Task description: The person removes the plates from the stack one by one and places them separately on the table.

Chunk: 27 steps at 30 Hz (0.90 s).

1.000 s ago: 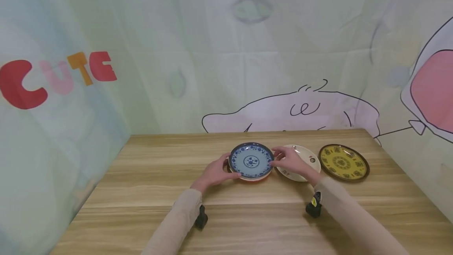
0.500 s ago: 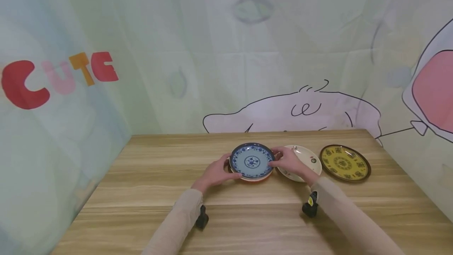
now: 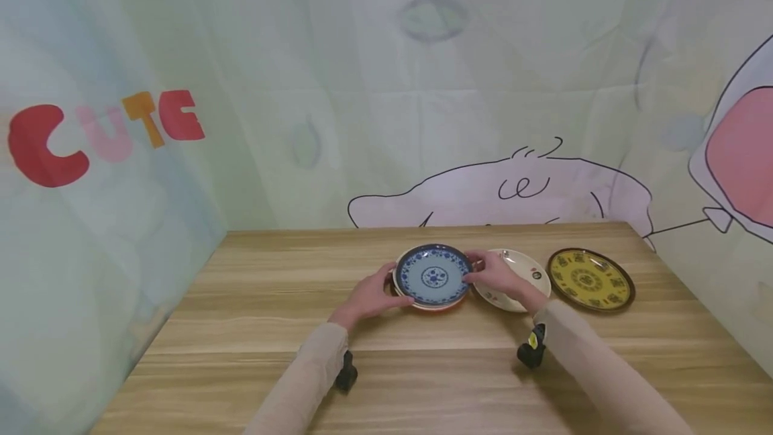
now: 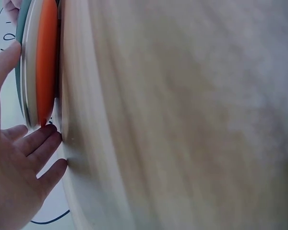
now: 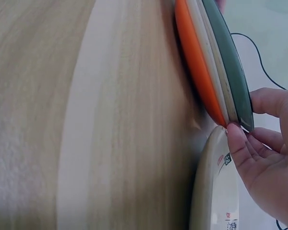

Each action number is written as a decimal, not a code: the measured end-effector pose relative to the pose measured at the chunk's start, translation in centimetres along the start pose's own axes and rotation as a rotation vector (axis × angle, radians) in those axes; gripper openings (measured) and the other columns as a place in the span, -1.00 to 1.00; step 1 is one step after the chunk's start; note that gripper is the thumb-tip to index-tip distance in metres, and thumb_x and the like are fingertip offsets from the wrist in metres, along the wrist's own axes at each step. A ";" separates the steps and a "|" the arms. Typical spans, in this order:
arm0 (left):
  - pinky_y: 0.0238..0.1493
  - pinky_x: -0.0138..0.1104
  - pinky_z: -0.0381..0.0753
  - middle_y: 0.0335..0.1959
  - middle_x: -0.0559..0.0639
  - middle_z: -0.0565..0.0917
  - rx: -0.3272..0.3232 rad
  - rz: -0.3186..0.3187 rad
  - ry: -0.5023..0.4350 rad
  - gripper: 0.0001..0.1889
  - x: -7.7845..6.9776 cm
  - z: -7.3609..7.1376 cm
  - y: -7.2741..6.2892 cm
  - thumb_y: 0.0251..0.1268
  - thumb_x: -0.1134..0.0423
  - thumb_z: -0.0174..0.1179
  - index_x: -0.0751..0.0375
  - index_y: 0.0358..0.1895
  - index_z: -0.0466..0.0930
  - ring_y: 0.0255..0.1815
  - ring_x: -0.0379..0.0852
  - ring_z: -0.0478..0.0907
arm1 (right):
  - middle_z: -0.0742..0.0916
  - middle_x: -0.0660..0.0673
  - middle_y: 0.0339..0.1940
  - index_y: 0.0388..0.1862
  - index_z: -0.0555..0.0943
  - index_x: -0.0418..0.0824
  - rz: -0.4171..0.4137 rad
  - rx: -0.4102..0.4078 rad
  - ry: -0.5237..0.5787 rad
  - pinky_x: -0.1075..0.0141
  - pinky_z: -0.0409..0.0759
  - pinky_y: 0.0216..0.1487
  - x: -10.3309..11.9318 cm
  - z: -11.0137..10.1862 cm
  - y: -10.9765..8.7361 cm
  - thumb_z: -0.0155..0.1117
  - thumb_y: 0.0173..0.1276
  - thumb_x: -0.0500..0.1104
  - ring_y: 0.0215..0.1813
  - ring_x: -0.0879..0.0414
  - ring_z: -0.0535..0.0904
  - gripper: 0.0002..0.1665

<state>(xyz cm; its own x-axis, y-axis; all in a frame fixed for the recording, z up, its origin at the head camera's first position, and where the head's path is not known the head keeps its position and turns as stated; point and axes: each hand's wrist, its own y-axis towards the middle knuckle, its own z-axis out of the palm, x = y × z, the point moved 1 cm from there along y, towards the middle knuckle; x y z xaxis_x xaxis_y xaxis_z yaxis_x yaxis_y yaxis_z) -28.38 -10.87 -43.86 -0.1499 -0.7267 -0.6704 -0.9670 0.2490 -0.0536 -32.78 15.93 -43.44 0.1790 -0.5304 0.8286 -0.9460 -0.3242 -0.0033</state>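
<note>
A blue-and-white patterned plate [image 3: 435, 278] with a dark rim lies on top of a small stack near the table's far side. Under it, the left wrist view shows cream rims [image 4: 32, 67] and an orange plate [image 4: 46, 62] at the bottom. My left hand [image 3: 367, 295] holds the stack's left side, thumb at the front rim and fingers spread along the edge. At the right edge, my right hand [image 3: 498, 274] pinches the blue plate, whose green outer side [image 5: 230, 62] shows in the right wrist view. Some fingertips are hidden behind the plates.
A white plate [image 3: 524, 274] with small printed marks lies right of the stack, partly under my right hand and forearm. Farther right is a yellow plate [image 3: 592, 280] with a brown rim. A printed curtain [image 3: 290, 119] hangs behind the wooden table [image 3: 290, 267].
The blue plate has shifted slightly to the right on the stack, so more cream rim shows at its left. Both hands keep their places at the edges; the view has shifted a little.
</note>
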 end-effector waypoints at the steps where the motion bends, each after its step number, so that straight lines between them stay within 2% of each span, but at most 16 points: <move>1: 0.29 0.00 0.20 0.28 0.14 0.34 -0.001 -0.003 0.000 -0.01 0.0 0.0 0.0 -0.14 -0.23 0.31 0.12 0.37 0.09 0.29 0.07 0.25 | 0.59 -0.28 -0.01 0.19 0.36 -0.41 0.000 0.010 0.007 0.24 0.57 -0.07 0.0 -0.1 -0.1 0.30 0.08 -0.28 -0.07 -0.03 0.53 -0.33; 7: 0.28 -0.01 0.22 0.27 0.17 0.35 -0.001 0.000 0.010 0.00 -0.1 0.0 0.1 -0.13 -0.21 0.31 0.18 0.37 0.08 0.29 0.09 0.25 | 0.55 -0.32 0.06 0.21 0.35 -0.39 0.006 0.059 0.054 0.28 0.61 -0.16 0.2 -0.7 -0.4 0.26 0.13 -0.28 -0.05 -0.05 0.53 -0.36; 15: 0.28 -0.03 0.23 0.26 0.17 0.36 -0.007 0.013 0.024 -0.01 0.2 -0.1 0.2 -0.13 -0.22 0.30 0.18 0.37 0.09 0.28 0.09 0.26 | 0.45 -0.40 0.16 0.24 0.31 -0.42 0.007 0.075 0.065 0.28 0.63 -0.27 0.1 -1.4 -0.7 0.21 0.19 -0.29 -0.09 -0.03 0.57 -0.37; 27: 0.28 -0.05 0.23 0.24 0.15 0.38 -0.011 0.016 0.034 -0.02 0.2 0.1 0.3 -0.12 -0.20 0.31 0.17 0.37 0.09 0.27 0.07 0.28 | 0.37 -0.43 0.24 0.28 0.26 -0.42 0.002 0.045 0.084 0.28 0.64 -0.20 0.1 -2.2 -1.5 0.18 0.22 -0.32 -0.04 -0.11 0.56 -0.36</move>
<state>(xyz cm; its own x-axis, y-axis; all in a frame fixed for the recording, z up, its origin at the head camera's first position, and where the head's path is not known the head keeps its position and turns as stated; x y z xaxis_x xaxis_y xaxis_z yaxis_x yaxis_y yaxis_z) -28.70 -10.91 -44.06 -0.1726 -0.7442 -0.6453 -0.9666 0.2538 -0.0342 -31.93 18.10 -42.17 0.1517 -0.4642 0.8726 -0.9328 -0.3594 -0.0290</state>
